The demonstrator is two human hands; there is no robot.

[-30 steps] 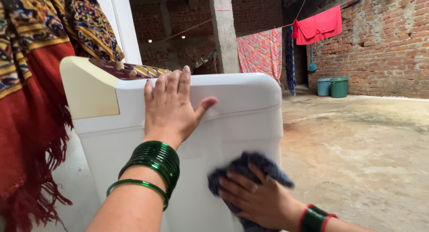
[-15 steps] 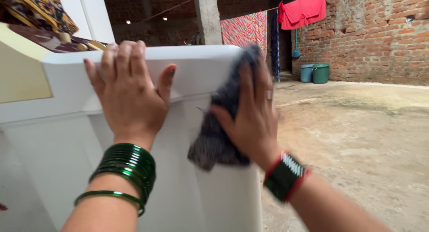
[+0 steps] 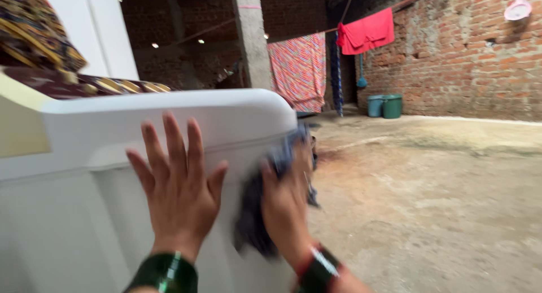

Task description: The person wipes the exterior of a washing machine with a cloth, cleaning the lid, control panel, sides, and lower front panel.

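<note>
Under your right hand [image 3: 288, 208] a dark cloth [image 3: 254, 219] lies bunched, soft, light; you likely grip it by the wad. Your left hand [image 3: 180, 197] spreads flat on the white tub [image 3: 169, 118].

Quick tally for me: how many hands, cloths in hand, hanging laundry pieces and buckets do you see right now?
Hands: 2, left hand flat on the white machine, right hand pressing the dark cloth
Cloths in hand: 1
Hanging laundry: 2, red cloth and patterned sheet
Buckets: 2, blue bucket and green bucket
Total: 7
</note>
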